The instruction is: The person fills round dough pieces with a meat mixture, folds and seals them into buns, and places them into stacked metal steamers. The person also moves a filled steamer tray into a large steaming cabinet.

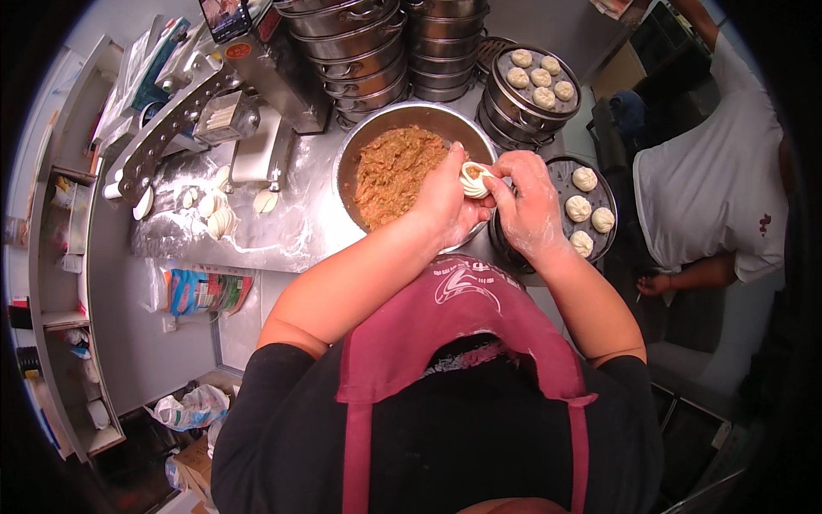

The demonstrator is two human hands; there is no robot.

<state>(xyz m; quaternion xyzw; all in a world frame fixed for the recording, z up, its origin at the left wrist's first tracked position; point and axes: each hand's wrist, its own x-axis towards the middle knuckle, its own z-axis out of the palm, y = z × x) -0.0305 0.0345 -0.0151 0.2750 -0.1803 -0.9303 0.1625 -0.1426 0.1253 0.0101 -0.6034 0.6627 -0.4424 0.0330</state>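
A half-pleated white dough bun [473,180] with brown filling showing sits cupped in my left hand [445,201]. My right hand [524,201] pinches its pleated edge from the right side. Both hands are floury and hover over the right rim of a large steel bowl [351,158] of brown minced filling [398,171]. Just to the right of my right hand lies a round steamer tray [561,171] with several finished buns [584,179].
A second steamer tray of buns [539,77] stands on stacked steamers [368,51] at the back. Flat dough rounds [218,218] lie on the floured steel counter [282,231] beside a dough machine [214,94]. A person in a white shirt [715,184] stands at right.
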